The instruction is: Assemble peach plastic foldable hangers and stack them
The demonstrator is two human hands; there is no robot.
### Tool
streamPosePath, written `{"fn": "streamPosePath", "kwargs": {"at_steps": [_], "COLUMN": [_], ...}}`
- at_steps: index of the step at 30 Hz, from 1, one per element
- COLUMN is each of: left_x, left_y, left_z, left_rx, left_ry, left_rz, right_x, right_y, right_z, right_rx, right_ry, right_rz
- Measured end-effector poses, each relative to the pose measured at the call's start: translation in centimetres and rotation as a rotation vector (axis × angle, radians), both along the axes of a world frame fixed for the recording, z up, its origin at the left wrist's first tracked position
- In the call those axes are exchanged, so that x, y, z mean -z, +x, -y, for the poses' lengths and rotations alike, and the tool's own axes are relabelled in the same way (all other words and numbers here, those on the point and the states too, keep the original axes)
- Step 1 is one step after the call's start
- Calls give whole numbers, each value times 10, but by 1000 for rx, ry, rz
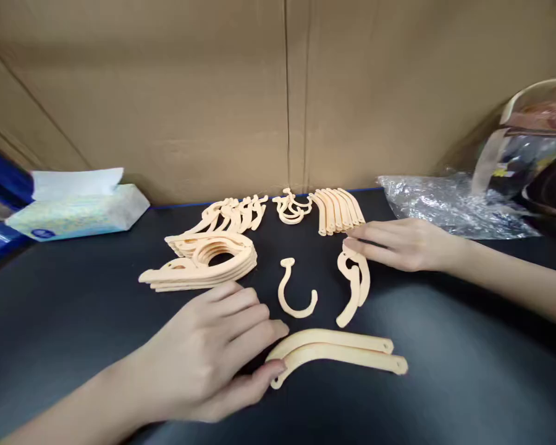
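Note:
My left hand [217, 352] is closed at the left ends of two long curved hanger arms [333, 352], its thumb and index finger on either side of them. The arms are pale, lie nearly side by side and have small holes at their ends. To the right, my right hand [401, 244] has its fingertips on the upper end of two short curved hanger pieces [359, 281], which overlap on the black table [445, 358]. The right thumb is hidden. Between my hands lies a single pale hanger hook [298, 310].
A stack of folded hangers [204, 278] stands left of the hook. Behind are short curved pieces [234, 216], a pile of hooks [290, 213] and a row of long arms [338, 210]. A tissue pack [74, 210] lies left, clear plastic wrap [454, 201] right, cardboard [189, 93] behind.

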State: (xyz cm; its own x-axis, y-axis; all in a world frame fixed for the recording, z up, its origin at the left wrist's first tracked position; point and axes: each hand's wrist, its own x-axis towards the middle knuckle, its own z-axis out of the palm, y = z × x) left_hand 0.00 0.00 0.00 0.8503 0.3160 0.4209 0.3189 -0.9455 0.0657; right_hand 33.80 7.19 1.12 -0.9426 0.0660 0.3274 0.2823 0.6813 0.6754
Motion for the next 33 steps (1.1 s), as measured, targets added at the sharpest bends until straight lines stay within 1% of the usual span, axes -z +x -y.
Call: {"fn": "streamPosePath", "kwargs": {"at_steps": [3,5,7,9,10,11,16,19,21,24,28,30,33], "left_x": [-7,-12,-17,-21,-22,-22,-14,-11,-12,-15,-21,-22,-21], "left_y": [5,11,20,30,34,38,53,59,63,69,76,79,82], "left_z": [4,9,16,22,24,26,25,21,17,13,10,8,6], "left_rx": [-44,-64,-72,-70,-83,-85,-87,-93,-100,-102,-69,-55,-52], "left_ry": [-38,-97,-163,-193,-219,-231,-277,-276,-254,-233,-230,-230,-213], "left_rz": [29,11,-51,-121,-190,-207,-223,-258,-231,-198,-191,-189,-176], "right_x": [0,1,4,7,9,11,13,12,12,14,16,15,13], "right_y": [0,1,2,3,4,4,4,3,3,4,5,5,6], "right_z": [4,5,6,7,7,7,9,10,11,10,8,7,6], "right_rx": [0,17,53,93,113,133,171,184,187,185,197,189,189], "right_ry": [11,-10,-50,-101,-132,-167,-393,-563,-640,-737,-908,-957,-980], "right_rz": [-13,-21,-23,-29,-37,-52,-169,-225,-263,-333,-456,-466,-433]}}
